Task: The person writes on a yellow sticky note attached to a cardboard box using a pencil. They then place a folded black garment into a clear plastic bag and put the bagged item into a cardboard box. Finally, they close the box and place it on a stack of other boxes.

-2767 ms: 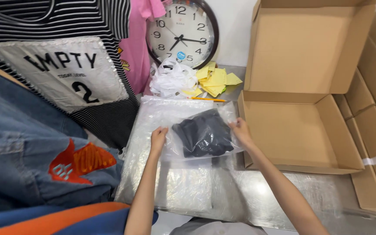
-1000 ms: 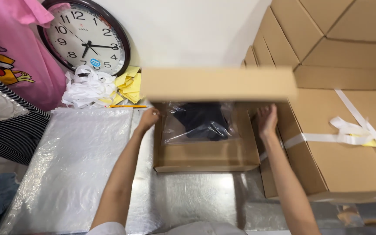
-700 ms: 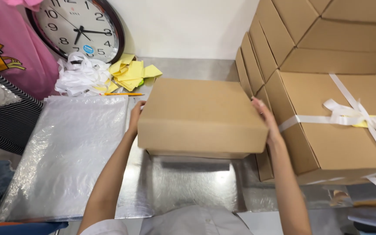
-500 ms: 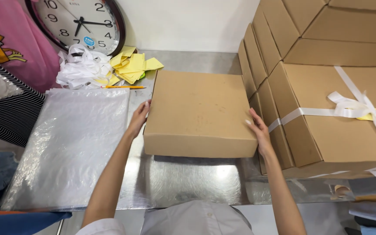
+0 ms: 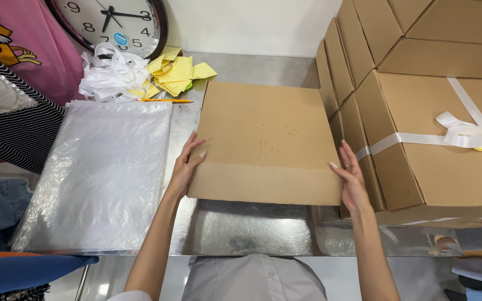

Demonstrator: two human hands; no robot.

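Since half a second ago the closed cardboard box [image 5: 267, 142] has barely shifted on the metal table [image 5: 241, 228]; both hands have slid toward its near corners, and the view sits a little closer. Left hand [image 5: 187, 167] lies flat against the box's left edge, fingers spread onto the lid, thumb on the side wall. Right hand [image 5: 351, 177] presses the opposite edge with straight fingers. Neither is clenched; each is open and bracing the box between them.

By its look the box is stiff, dry corrugated card, probably light for its bulk, and not slippery. Its thin lid could dent under a hard press, so the firm side walls and corners, right under both palms, seem the best places to hold.

Just outside the left hand lies a stack of clear plastic bags [image 5: 101, 173], slick and floppy. Beyond the fingertips are crumpled white strapping [image 5: 112, 72], yellow paper slips [image 5: 179, 69] and a wall clock [image 5: 121, 22]. Touching the right hand's outer side stands a pile of closed cartons [image 5: 419, 111], one tied with white ribbon [image 5: 464, 125]. Hanging clothes [image 5: 12, 83] crowd the far left.
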